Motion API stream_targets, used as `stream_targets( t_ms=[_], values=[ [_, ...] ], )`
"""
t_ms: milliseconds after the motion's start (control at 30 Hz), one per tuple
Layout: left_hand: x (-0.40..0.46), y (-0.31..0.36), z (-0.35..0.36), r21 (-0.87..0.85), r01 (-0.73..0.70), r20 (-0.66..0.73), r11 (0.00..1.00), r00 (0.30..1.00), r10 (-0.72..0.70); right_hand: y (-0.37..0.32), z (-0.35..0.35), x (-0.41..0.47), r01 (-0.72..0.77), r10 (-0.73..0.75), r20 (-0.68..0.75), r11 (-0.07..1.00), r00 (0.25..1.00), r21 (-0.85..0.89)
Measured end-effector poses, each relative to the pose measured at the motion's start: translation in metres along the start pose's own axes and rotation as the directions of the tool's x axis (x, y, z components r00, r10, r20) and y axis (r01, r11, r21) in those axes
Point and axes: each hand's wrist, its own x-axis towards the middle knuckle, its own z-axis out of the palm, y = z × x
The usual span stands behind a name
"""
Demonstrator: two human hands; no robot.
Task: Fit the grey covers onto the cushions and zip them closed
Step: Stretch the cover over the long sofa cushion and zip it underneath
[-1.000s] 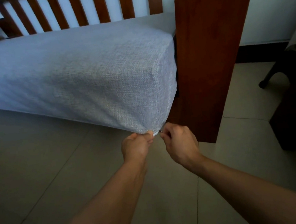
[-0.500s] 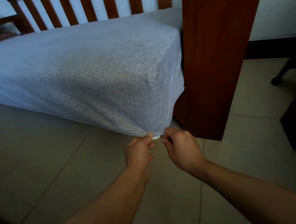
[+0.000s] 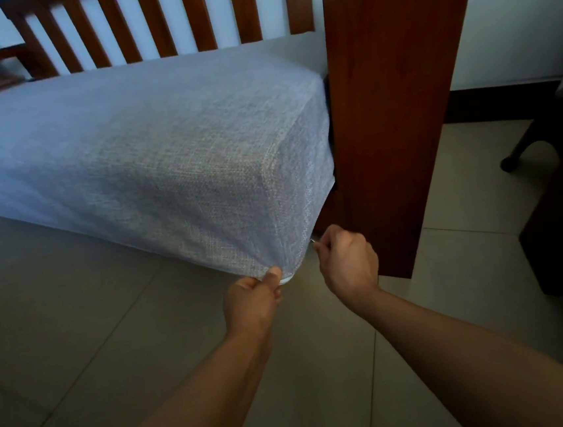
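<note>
L grip: left hand (image 3: 252, 298) pinching grey cover (image 3: 150, 150) hem at bottom front corner, thumb on top, holding fabric taut.
Cover: sitting over cushion on wooden sofa frame (image 3: 390, 106), white edge (image 3: 285, 279) showing at corner.
R grip: right hand (image 3: 348, 263) pinching small metal zip pull (image 3: 314, 241), beside frame.
Tip: prob pulling along the seam w/ L keeping tension, avoiding fabric snag.

Dim room: tiled floor (image 3: 75, 302), white wall (image 3: 511, 12), slatted wooden sofa frame (image 3: 389, 99).
</note>
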Motion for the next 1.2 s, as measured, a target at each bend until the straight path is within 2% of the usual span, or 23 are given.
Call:
stream_targets(
  t_ms=[200,300,367,433,500,633,767,1033,1200],
  values=[
    [-0.007,0.002,0.006,-0.117,0.032,-0.044,0.993,0.998,-0.037,-0.002,0.005,0.014,-0.117,0.119,-0.004,0.987,0.993,0.111],
    [-0.020,0.002,0.014,-0.151,0.080,0.040,0.985,0.996,-0.075,0.006,0.007,0.013,-0.074,0.072,0.020,0.974,0.997,0.216],
    [-0.023,0.000,0.026,-0.181,0.152,0.105,0.972,0.985,-0.135,0.011,0.004,0.013,-0.068,0.062,0.030,0.972,0.998,0.227],
    [-0.018,0.000,0.042,-0.260,0.228,0.114,0.938,0.972,-0.205,0.012,0.004,0.013,-0.077,0.067,0.052,0.976,0.996,0.204],
    [-0.011,0.003,0.060,-0.383,0.287,0.060,0.878,0.956,-0.286,0.011,0.004,0.014,-0.089,0.079,0.062,0.980,0.995,0.175],
    [-0.008,0.011,0.083,-0.556,0.311,-0.043,0.771,0.915,-0.400,0.012,0.001,0.020,-0.121,0.115,0.045,0.983,0.992,0.139],
    [-0.004,0.007,0.085,-0.558,0.260,-0.100,0.788,0.922,-0.375,0.014,0.002,0.024,-0.141,0.137,0.039,0.978,0.990,0.157],
    [0.005,-0.009,0.079,-0.456,0.213,-0.165,0.864,0.934,-0.317,0.017,0.009,0.052,-0.270,0.279,-0.003,0.930,0.960,0.249],
    [0.002,-0.006,0.092,-0.491,0.150,-0.180,0.858,0.946,-0.268,0.015,0.010,0.063,-0.321,0.342,-0.027,0.903,0.939,0.285]
  ],
)
